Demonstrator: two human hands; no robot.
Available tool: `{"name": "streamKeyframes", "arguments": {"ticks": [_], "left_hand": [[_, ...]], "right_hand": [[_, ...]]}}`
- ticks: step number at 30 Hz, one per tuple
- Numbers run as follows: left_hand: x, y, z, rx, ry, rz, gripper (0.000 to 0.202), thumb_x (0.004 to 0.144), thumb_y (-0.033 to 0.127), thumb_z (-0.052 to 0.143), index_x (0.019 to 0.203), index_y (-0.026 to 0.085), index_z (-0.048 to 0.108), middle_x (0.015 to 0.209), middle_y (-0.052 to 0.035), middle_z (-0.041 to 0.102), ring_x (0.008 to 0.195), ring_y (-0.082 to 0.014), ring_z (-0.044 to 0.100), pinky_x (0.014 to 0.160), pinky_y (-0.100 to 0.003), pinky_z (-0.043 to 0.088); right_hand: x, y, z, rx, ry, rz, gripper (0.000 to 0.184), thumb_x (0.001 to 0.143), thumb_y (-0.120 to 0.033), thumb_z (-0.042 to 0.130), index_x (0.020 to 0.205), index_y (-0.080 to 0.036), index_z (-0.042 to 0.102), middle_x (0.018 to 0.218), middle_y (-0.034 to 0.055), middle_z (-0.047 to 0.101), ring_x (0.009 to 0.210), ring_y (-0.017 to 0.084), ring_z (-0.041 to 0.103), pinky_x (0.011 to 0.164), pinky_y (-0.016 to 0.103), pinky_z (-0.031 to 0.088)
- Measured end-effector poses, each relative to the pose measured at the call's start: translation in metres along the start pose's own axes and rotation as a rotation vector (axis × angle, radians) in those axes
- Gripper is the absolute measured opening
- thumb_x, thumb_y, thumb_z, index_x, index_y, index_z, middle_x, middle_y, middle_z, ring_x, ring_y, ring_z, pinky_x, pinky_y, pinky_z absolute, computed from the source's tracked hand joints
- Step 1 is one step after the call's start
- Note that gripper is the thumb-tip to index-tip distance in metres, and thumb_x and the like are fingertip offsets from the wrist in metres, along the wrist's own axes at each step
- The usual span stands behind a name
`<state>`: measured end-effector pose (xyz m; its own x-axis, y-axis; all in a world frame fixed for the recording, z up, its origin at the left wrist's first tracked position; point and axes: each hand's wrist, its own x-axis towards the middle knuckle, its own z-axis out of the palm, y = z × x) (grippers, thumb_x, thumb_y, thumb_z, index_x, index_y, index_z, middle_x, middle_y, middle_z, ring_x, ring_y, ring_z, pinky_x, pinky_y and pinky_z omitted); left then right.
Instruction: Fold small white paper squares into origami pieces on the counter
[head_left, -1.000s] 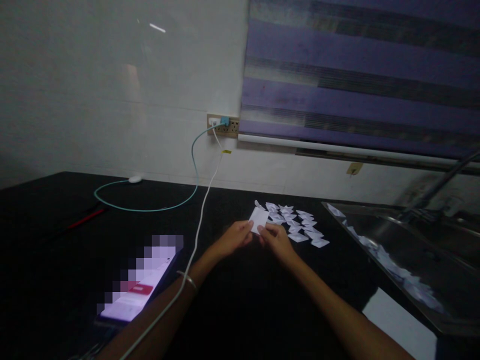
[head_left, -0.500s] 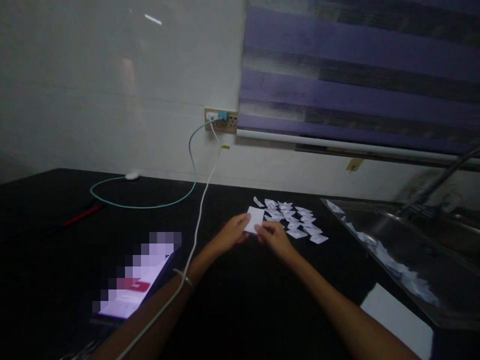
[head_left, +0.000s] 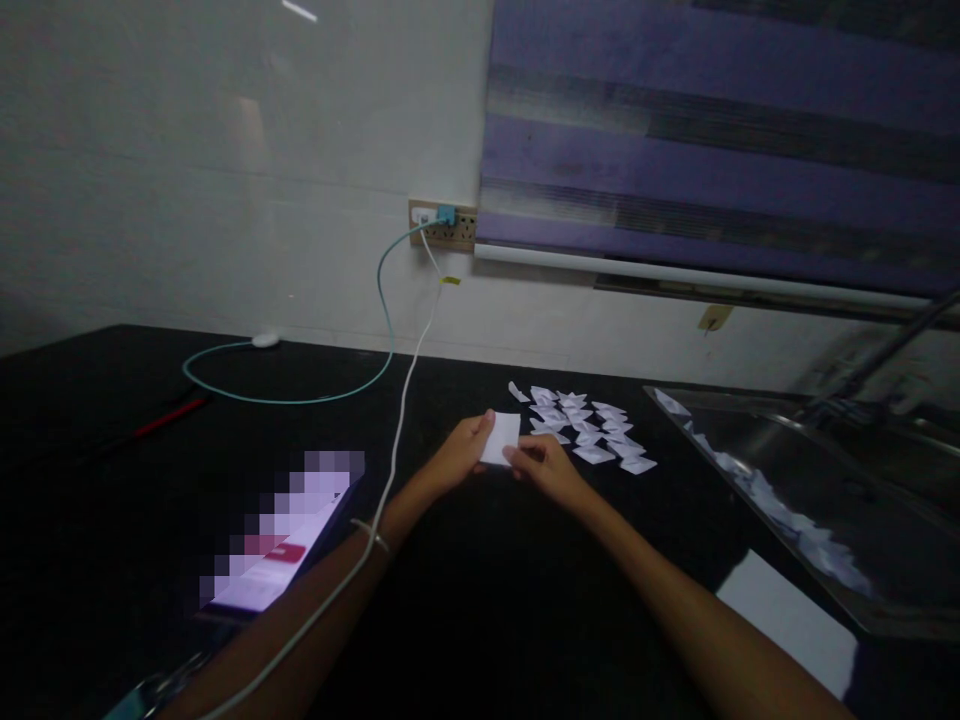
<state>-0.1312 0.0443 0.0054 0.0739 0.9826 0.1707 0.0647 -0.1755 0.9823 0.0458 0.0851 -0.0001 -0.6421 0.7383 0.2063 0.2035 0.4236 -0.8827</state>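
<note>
My left hand (head_left: pixel 459 455) and my right hand (head_left: pixel 544 467) both pinch a small white square of paper (head_left: pixel 501 437) just above the black countertop (head_left: pixel 480 590). The left fingers grip its left edge and the right fingers grip its lower right corner. Right behind the paper, several small folded white paper pieces (head_left: pixel 589 428) lie in a cluster on the counter. A thin bangle sits on my left wrist.
A lit phone (head_left: pixel 277 550) lies at the left, with a white cable (head_left: pixel 405 390) running to a wall socket (head_left: pixel 442 222). A teal cable (head_left: pixel 300 395) loops behind. A steel sink (head_left: pixel 817 500) holds paper scraps at right. A white sheet (head_left: pixel 787 620) lies near the front.
The paper in my hands has tilted and come slightly lower and left. The view has shifted up a little. The pile of folded pieces is unchanged.
</note>
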Motion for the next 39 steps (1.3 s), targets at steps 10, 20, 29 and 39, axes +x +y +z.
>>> {"name": "streamKeyframes", "arguments": {"ticks": [10, 20, 29, 39], "left_hand": [[0.004, -0.002, -0.003, -0.321, -0.020, -0.005, 0.037, 0.074, 0.043, 0.074, 0.094, 0.016, 0.057, 0.072, 0.0035, 0.058, 0.048, -0.0068, 0.051, 0.035, -0.016, 0.033], [0.000, 0.010, -0.008, -0.251, 0.171, 0.021, 0.023, 0.062, 0.021, 0.074, 0.082, 0.011, 0.069, 0.066, 0.0016, 0.062, 0.041, -0.0047, 0.046, 0.035, -0.018, 0.031], [0.003, 0.008, -0.010, -0.136, 0.240, 0.001, 0.015, 0.063, 0.018, 0.073, 0.075, 0.011, 0.078, 0.046, 0.0027, 0.055, 0.036, -0.0050, 0.039, 0.038, -0.020, 0.022], [0.004, 0.004, -0.011, -0.205, 0.014, -0.019, 0.022, 0.071, 0.026, 0.069, 0.089, 0.013, 0.072, 0.067, -0.0021, 0.066, 0.053, -0.0093, 0.058, 0.039, -0.017, 0.034]], "right_hand": [[0.003, 0.006, -0.001, 0.081, 0.050, 0.050, 0.043, 0.088, -0.046, 0.061, 0.056, -0.018, 0.059, 0.052, -0.0021, 0.051, 0.050, 0.011, 0.041, 0.052, 0.026, 0.027], [0.005, 0.015, -0.001, 0.123, 0.099, 0.035, 0.043, 0.088, -0.049, 0.063, 0.058, -0.018, 0.061, 0.053, -0.0017, 0.055, 0.051, 0.011, 0.046, 0.054, 0.026, 0.032], [0.004, 0.000, 0.004, 0.322, 0.218, 0.008, 0.032, 0.077, -0.034, 0.072, 0.105, -0.022, 0.066, 0.081, -0.0015, 0.063, 0.058, 0.011, 0.055, 0.055, 0.026, 0.045], [0.006, 0.002, 0.003, 0.318, 0.415, -0.009, 0.020, 0.073, -0.033, 0.072, 0.088, -0.021, 0.071, 0.090, 0.0054, 0.069, 0.074, 0.019, 0.061, 0.057, 0.030, 0.051]]}}
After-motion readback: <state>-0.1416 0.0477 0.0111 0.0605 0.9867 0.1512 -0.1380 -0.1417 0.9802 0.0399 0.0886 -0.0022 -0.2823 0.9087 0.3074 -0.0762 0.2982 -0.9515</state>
